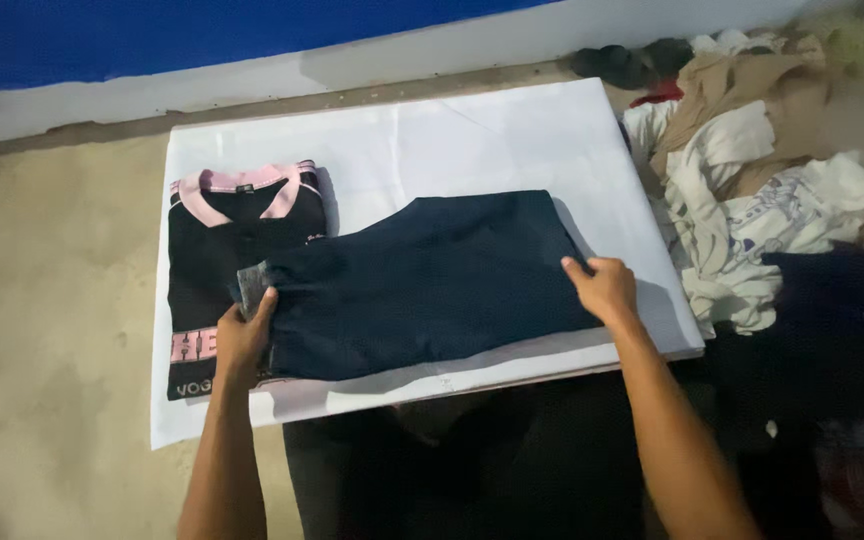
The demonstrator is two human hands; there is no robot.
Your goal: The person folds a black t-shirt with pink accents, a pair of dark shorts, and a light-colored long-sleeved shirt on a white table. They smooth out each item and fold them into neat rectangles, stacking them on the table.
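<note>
Left hand [244, 335] gripping the dark navy garment [422, 280] by its left end, right hand [604, 288] pressing flat on its right edge, white board [432, 140] underneath, folded black-and-pink shirt [217, 250] just beside

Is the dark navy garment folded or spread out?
Folded: the dark navy garment lies as a compact rectangle, layered edge under the left hand.

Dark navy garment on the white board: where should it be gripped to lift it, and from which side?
Grip the dark navy garment at its two short ends, from left and right. It lies flat and wide; the left hand and right hand already rest there, and those edges look free.
</note>
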